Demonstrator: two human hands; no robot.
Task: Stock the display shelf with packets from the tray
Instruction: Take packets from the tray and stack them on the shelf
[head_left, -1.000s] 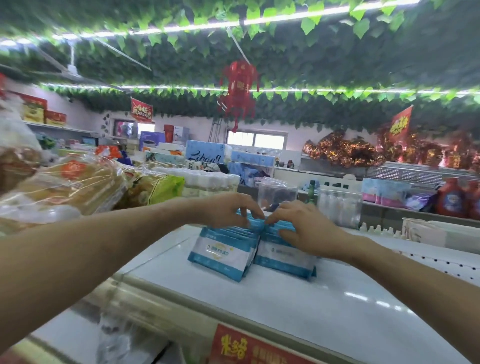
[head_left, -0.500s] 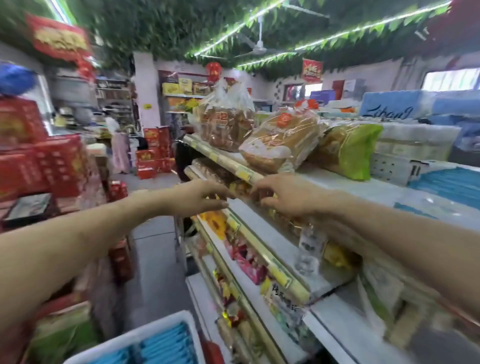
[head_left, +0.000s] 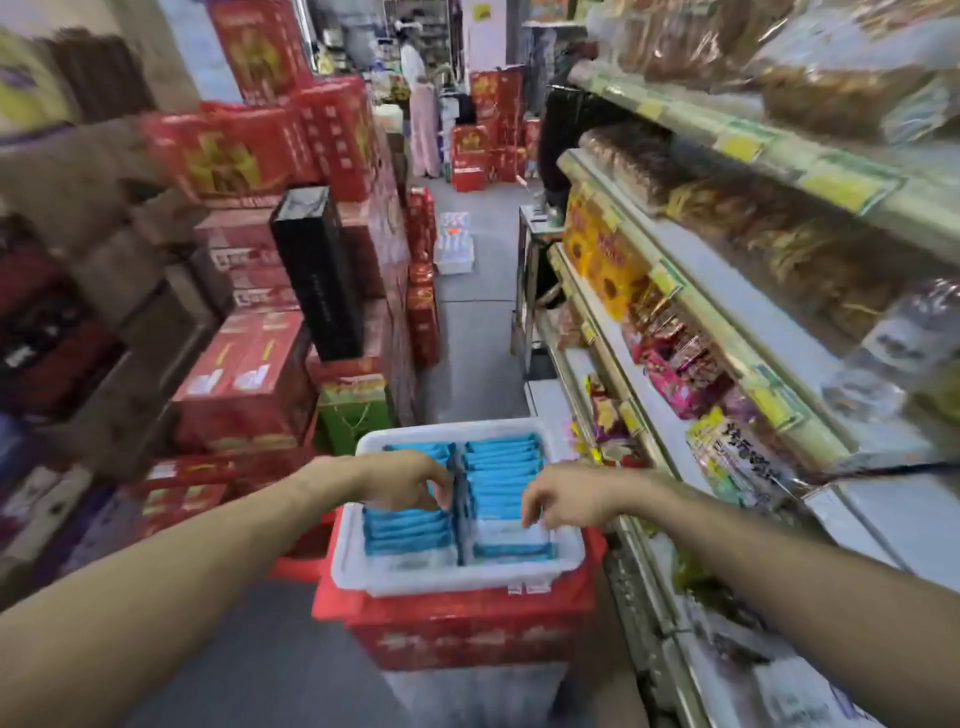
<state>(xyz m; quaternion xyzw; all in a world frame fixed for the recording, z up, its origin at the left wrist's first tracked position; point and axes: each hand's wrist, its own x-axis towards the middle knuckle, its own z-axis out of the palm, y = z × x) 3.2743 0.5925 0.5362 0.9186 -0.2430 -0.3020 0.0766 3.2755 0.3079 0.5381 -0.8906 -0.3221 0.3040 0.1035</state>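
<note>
1. Tray (head_left: 457, 583) dead ahead of me, white, sitting on top of a red crate (head_left: 467, 636) on the aisle floor, just beside the foot of the shelf (head_left: 724, 345) on my right.
2. Packets (head_left: 501, 457), blue, standing on edge in the tray in two rows side by side, with a dark gap down the middle.
3. Left hand (head_left: 410, 480) is over the left row, about halfway along. Its fingers are curled downward, tips in among the packet tops right next to the middle gap. Too blurred: I can't tell whether I've got one pinched or am only touching.
4. Right hand (head_left: 566, 501) is over the near part of the right row, fingers bent down, tips on the packet tops. Same story: I can't tell if anything is gripped.
5. Both forearms reach in from the bottom corners, the hands apart with the gap between the rows lying between them.
6. The shelf climbs in tiers, bagged snacks along each one and yellow tags on the front edges.
7. On my left are stacked red boxes (head_left: 249, 384), with a black box (head_left: 317, 275) standing upright on them and a green box (head_left: 356, 415) just behind the tray.
8. Far down the aisle stands a person (head_left: 423, 124), blurred.
</note>
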